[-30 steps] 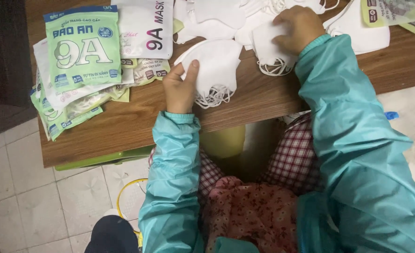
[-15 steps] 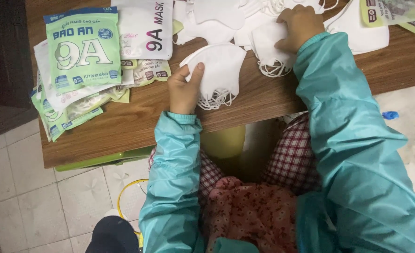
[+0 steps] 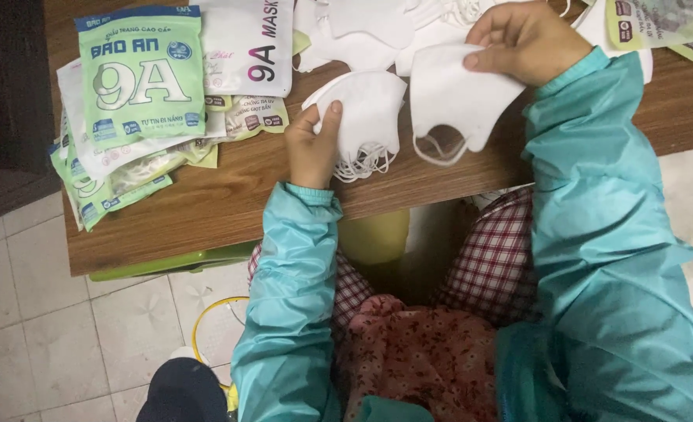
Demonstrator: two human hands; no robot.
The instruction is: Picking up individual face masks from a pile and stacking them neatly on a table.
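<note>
Right hand (image 3: 522,43) holds a white mask (image 3: 452,98) — heap behind cut off.

Packets (image 3: 139,86) lie left on the table (image 3: 229,195); 2 masks (image 3: 366,109) lie right.

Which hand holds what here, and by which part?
Left hand: small stack of white masks, by its left edge. Right hand: single white mask, by its top edge.

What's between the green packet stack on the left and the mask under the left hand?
In the head view, small beige packets and bare wooden table lie between the green packet stack and the white mask held by the left hand.
</note>
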